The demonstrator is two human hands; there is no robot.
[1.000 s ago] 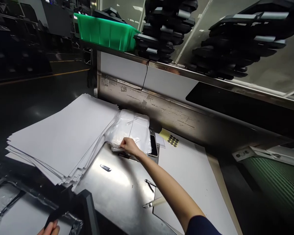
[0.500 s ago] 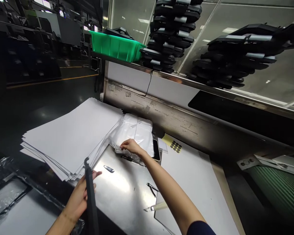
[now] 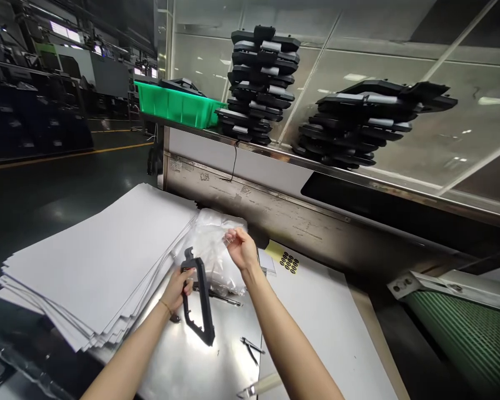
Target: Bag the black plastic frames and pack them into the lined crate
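My left hand (image 3: 178, 290) grips a black plastic frame part (image 3: 199, 300) and holds it upright over the shiny metal table (image 3: 191, 355). My right hand (image 3: 241, 249) pinches a clear plastic bag (image 3: 219, 253), lifted off the pile of clear bags (image 3: 216, 222) just behind it. The bag hangs beside the top of the black part. Both hands are closed on what they hold.
A thick stack of white sheets (image 3: 95, 261) lies at the left. A yellow note with black dots (image 3: 286, 259), a pen (image 3: 220, 297) and small tools (image 3: 250, 347) lie on the table. Stacks of black parts (image 3: 258, 83) and a green bin (image 3: 175, 105) sit on the shelf. A green conveyor (image 3: 462, 333) runs at right.
My left hand brought the black part up from the lower left to the table's middle. My right hand lifted a clear bag off the pile toward it.
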